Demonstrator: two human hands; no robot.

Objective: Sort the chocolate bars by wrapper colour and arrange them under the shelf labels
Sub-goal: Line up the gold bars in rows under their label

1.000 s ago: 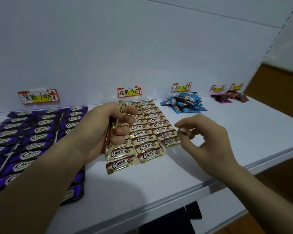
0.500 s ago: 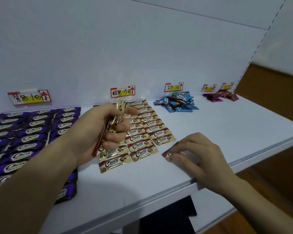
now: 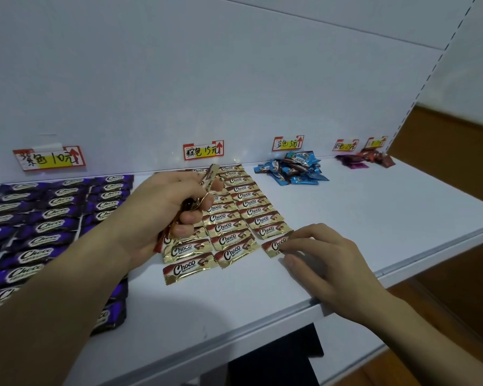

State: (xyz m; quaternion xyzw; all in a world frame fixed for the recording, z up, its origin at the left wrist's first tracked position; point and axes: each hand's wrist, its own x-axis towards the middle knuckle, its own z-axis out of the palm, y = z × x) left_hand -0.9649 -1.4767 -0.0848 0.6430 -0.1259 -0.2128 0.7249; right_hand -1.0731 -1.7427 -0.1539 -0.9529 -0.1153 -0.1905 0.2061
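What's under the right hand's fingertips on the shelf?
A gold chocolate bar, lying flat on the white shelf at the near end of the right column. Only its left half with the Choco print shows. The right hand covers the rest.

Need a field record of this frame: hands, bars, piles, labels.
left hand: grips a bundle of gold bars above the gold grid
right hand: fingertips press one bar flat on the shelf, at the near end of the right column
gold grid: three columns below the brown label
purple bars: rows at left
blue bars: loose pile, right of the grid
far right: pink pile, red pile, both small and loose
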